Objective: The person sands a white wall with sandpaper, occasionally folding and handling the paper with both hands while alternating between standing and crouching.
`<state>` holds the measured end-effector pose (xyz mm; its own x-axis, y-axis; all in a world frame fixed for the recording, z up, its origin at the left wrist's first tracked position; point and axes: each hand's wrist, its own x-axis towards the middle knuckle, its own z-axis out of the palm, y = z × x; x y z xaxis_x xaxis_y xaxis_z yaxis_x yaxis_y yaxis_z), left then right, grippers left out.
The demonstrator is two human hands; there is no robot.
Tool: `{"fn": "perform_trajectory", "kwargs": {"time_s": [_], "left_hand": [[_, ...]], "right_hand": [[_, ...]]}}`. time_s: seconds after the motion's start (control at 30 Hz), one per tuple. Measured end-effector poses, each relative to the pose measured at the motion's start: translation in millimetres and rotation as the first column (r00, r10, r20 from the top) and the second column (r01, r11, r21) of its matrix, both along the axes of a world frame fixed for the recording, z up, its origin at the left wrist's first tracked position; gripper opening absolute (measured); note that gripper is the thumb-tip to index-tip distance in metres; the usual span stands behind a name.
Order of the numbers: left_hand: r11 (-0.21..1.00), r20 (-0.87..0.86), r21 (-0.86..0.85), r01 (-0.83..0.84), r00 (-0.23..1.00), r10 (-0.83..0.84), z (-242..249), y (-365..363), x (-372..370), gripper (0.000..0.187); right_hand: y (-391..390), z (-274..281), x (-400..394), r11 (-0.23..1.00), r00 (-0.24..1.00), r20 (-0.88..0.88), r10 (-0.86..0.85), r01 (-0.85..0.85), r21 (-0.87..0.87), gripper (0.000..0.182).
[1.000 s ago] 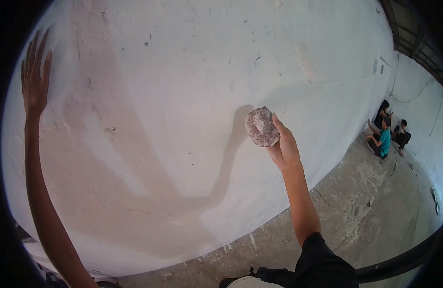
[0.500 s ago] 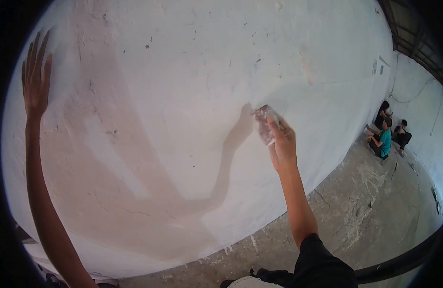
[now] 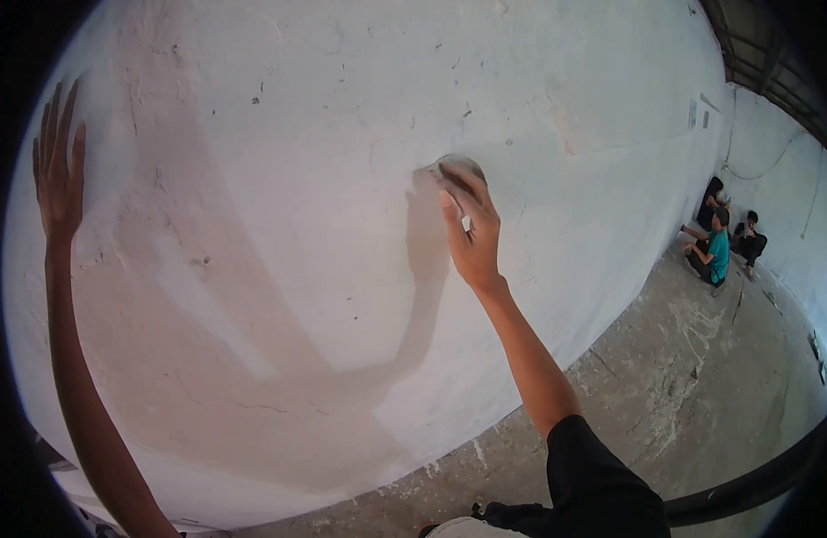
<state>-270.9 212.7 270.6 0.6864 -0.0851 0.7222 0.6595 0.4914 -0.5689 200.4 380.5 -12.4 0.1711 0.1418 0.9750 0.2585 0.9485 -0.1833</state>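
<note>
My left hand lies flat against the white wall at the far left, fingers stretched upward and holding nothing. Near the middle of the view, my right hand grips a piece of sandpaper at the wall surface. Bent fingers and the thumb hide much of the sheet; a dark, curved edge shows above the knuckles. Small dark chips, cracks and pinkish-brown shadow mark the plaster around both hands.
A concrete floor with pale splashes runs along the wall's base. Several people sit at the right by the far wall, one in a teal shirt. A dark curved bar crosses the lower right.
My right hand has moved left and up with the sandpaper, turning it from facing outward to lying at the wall. My left hand stays on the wall; the view has shifted slightly.
</note>
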Motion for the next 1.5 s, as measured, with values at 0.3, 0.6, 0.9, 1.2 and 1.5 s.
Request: {"fn": "perform_trajectory", "kwargs": {"time_s": [0.3, 0.6, 0.9, 1.2, 1.5], "left_hand": [[0.998, -0.026, -0.033, 0.050, 0.998, -0.051, 0.7, 0.1, 3.0, 0.059], [0.999, -0.063, -0.008, 0.047, 0.997, -0.047, 0.9, 1.6, 4.6, 0.060], [0.998, -0.044, -0.013, 0.061, 0.997, -0.062, 1.5, 1.6, 3.6, 0.058], [0.999, -0.015, 0.010, 0.043, 0.999, -0.043, -1.1, 0.4, 3.6, 0.058], [0.999, -0.025, 0.014, 0.048, 0.999, -0.047, -1.8, 1.4, 5.3, 0.057]], "right_hand": [[-12.9, 14.7, 13.3, 0.952, 0.981, -0.103, 0.164, -0.184, -0.243, 0.018], [-10.1, 9.5, 12.3, 0.994, 0.997, 0.074, -0.037, 0.045, -0.100, 0.026], [-10.5, 1.9, -2.1, 0.992, 0.993, 0.026, -0.115, 0.116, -0.050, 0.019], [-19.5, 9.4, -4.2, 0.984, 1.000, -0.025, -0.008, 0.003, -0.180, 0.011], [-26.2, 14.2, -18.0, 0.974, 0.986, 0.026, -0.164, 0.166, -0.157, 0.014]]}}
